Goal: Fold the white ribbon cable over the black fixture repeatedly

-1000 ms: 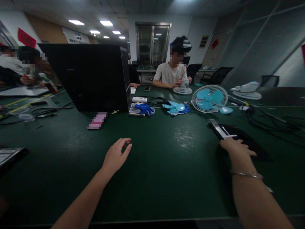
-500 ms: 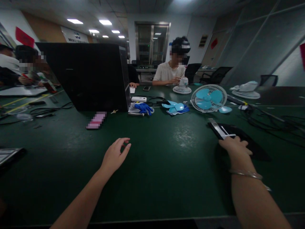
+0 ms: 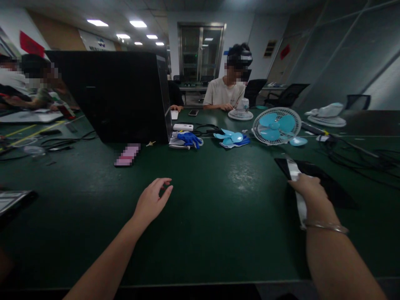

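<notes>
My right hand is closed round a long flat white and grey strip and holds it over a black tray on the dark green table. One end of the strip points away from me and the other runs down past my wrist, where a metal bangle sits. My left hand hovers low over the table to the left. Its fingers are loosely curled and apart, and it holds nothing.
A small white fan with blue blades stands beyond the tray, with loose blue blades and blue gloves to its left. A big black box and a pink object are at the left. Cables lie at the right. A person sits opposite.
My right hand has closed on the strip and lifted it off the black tray, turning it lengthwise toward me. My left hand has stayed where it was.
</notes>
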Motion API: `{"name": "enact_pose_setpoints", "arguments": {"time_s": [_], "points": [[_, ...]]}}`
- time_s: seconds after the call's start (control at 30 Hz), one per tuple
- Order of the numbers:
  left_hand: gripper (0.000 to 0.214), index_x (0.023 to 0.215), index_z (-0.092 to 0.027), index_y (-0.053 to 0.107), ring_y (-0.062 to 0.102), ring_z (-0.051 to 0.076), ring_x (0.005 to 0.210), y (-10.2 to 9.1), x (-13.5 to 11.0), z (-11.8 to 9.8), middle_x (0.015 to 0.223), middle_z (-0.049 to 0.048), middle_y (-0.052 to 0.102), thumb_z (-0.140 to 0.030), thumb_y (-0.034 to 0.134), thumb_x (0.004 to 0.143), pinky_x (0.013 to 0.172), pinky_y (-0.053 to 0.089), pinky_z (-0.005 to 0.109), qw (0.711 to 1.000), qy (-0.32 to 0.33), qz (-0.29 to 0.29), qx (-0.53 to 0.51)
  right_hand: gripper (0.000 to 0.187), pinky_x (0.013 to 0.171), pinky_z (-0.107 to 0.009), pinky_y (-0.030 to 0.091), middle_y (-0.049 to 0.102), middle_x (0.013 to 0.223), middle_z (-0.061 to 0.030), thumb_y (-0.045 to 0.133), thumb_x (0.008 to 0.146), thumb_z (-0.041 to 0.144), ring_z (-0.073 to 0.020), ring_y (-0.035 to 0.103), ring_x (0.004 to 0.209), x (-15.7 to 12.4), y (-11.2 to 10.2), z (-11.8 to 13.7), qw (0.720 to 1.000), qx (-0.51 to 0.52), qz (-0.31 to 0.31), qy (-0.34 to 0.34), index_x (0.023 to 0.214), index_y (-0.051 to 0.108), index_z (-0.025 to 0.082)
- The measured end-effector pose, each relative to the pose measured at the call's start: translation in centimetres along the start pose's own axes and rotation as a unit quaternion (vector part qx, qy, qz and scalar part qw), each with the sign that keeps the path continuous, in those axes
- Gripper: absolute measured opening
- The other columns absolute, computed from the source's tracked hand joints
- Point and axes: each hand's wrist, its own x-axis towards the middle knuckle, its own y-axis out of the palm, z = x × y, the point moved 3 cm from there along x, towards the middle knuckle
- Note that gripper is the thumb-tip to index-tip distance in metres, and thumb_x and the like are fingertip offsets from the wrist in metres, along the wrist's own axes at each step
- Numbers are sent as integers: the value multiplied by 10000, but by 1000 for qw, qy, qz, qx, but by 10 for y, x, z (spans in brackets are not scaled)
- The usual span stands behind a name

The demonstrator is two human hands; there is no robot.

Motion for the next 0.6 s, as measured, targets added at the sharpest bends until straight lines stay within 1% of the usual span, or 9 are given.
{"name": "enact_pose_setpoints", "arguments": {"time_s": [0.1, 0.17, 0.23, 0.33, 0.4, 0.43, 0.5, 0.53, 0.6], "points": [[437, 1255, -211, 563, 621, 243, 1012, -1, 0, -2, 1220, 91, 611, -485, 399, 956, 711, 523, 329, 1000, 5, -6, 0, 583, 766, -547, 489, 541, 1182, -376, 500, 850, 316, -479, 577, 1085, -10, -9, 10, 999, 36, 19, 9, 1333, 537, -9], [437, 1254, -213, 566, 623, 247, 1017, -2, 0, -2, 1222, 93, 616, -484, 401, 954, 725, 523, 338, 1000, 1, -5, -7, 604, 847, -554, 471, 519, 1275, -345, 467, 873, 307, -458, 546, 1149, -18, -16, 24, 998, 63, 9, -21, 1403, 466, 16], [439, 1262, -216, 564, 618, 253, 1048, -1, 0, 0, 1224, 93, 624, -486, 405, 954, 768, 522, 355, 1000, -8, 1, -30, 613, 946, -534, 436, 487, 1363, -295, 446, 897, 321, -413, 508, 1217, -29, -22, 45, 992, 97, -6, -81, 1442, 418, 42], [448, 1273, -216, 560, 628, 240, 1049, 3, 1, 3, 1217, 88, 645, -491, 390, 963, 832, 515, 372, 995, -17, 17, -102, 581, 1035, -392, 411, 508, 1412, -145, 461, 907, 333, -282, 503, 1251, -50, -26, 82, 968, 150, -2, -201, 1454, 425, 141], [444, 1266, -214, 565, 645, 225, 1015, 6, 3, 4, 1225, 88, 653, -482, 365, 974, 840, 515, 370, 986, -21, 32, -165, 567, 1004, -354, 448, 534, 1396, -84, 489, 900, 357, -241, 539, 1205, -72, -27, 107, 928, 206, 52, -307, 1443, 451, 199], [443, 1263, -211, 566, 651, 219, 1005, 7, 4, 4, 1238, 92, 650, -473, 347, 981, 838, 515, 365, 978, -25, 41, -203, 566, 982, -366, 469, 540, 1387, -79, 504, 897, 373, -241, 553, 1180, -85, -28, 119, 892, 244, 96, -369, 1438, 459, 212], [460, 1278, -200, 554, 658, 209, 994, 10, 5, 4, 1268, 106, 639, -463, 307, 993, 819, 516, 346, 956, -40, 68, -283, 560, 954, -398, 490, 541, 1378, -78, 530, 900, 397, -245, 562, 1153, -115, -30, 138, 806, 299, 193, -473, 1433, 470, 236], [477, 1296, -194, 542, 662, 205, 979, 12, 5, 4, 1276, 116, 633, -468, 292, 995, 788, 518, 330, 943, -53, 88, -318, 551, 951, -408, 492, 539, 1376, -78, 544, 902, 400, -243, 562, 1148, -129, -31, 145, 770, 308, 235, -507, 1428, 478, 249], [505, 1325, -185, 528, 668, 191, 896, 16, 3, 2, 1233, 127, 648, -501, 340, 979, 674, 501, 285, 920, -81, 145, -356, 531, 958, -403, 486, 539, 1372, -66, 578, 899, 397, -227, 562, 1143, -152, -32, 155, 726, 298, 297, -544, 1410, 503, 278]]}}
